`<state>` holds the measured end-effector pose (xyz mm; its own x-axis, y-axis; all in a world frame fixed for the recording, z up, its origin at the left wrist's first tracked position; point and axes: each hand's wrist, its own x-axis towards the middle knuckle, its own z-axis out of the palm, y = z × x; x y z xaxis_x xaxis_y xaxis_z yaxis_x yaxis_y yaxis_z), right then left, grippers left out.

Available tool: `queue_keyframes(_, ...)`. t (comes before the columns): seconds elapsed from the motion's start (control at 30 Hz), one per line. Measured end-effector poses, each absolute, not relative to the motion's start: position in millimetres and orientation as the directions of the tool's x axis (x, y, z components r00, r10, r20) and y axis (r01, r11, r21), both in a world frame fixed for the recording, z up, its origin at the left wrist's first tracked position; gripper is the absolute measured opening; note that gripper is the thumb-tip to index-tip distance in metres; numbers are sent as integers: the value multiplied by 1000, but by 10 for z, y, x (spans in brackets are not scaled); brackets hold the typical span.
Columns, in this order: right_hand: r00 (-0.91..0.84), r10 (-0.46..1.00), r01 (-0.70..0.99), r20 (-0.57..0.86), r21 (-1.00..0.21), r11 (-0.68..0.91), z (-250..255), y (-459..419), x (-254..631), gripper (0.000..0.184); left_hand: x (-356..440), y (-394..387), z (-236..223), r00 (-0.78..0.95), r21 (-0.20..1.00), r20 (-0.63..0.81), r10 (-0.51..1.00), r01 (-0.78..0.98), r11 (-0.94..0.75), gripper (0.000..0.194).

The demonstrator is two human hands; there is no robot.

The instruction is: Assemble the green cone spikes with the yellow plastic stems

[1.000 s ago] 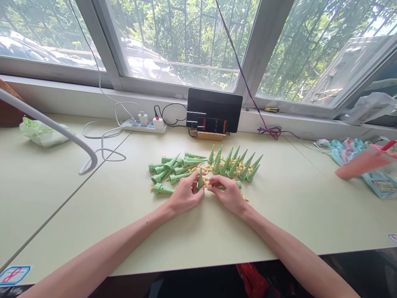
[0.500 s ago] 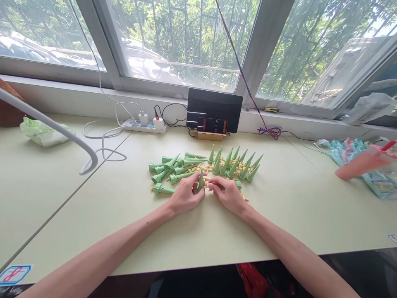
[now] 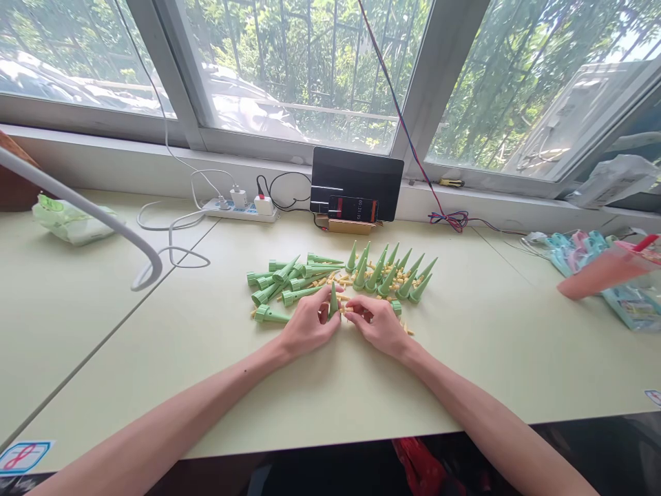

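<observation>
My left hand (image 3: 310, 319) is closed around a green plastic spike (image 3: 333, 300), holding it upright with its tip pointing up. Close to its right side, my right hand (image 3: 379, 322) pinches a small yellowish peg-like piece (image 3: 348, 310) between thumb and fingertips. That piece points toward the spike's lower part; whether it touches is too small to tell. Left of my hands lies a heap of green spikes (image 3: 283, 272) on their sides. Several more spikes (image 3: 379, 273) stand upright beyond my right hand, with loose yellowish pieces scattered among them.
A tablet (image 3: 356, 176) with a phone (image 3: 353, 208) before it leans at the window. A power strip (image 3: 242, 211) with white cables sits to its left. A white curved tube (image 3: 118, 231) crosses the left side. At right lie a pink cup (image 3: 604, 269) and plastic packets (image 3: 633, 306).
Both hands stay in nearly the same place. The right fingers shift slightly at the small yellowish piece, and the spike in my left hand tilts a little.
</observation>
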<state>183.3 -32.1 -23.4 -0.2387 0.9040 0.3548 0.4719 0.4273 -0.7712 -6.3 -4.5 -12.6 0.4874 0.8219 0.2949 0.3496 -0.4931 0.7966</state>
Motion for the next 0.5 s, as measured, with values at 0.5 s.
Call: queue_keyframes(0.5, -243, 939, 512, 243, -790, 337, -250, -315, 1832, 44, -53, -54, -117, 503, 773, 320, 802, 350, -528, 39)
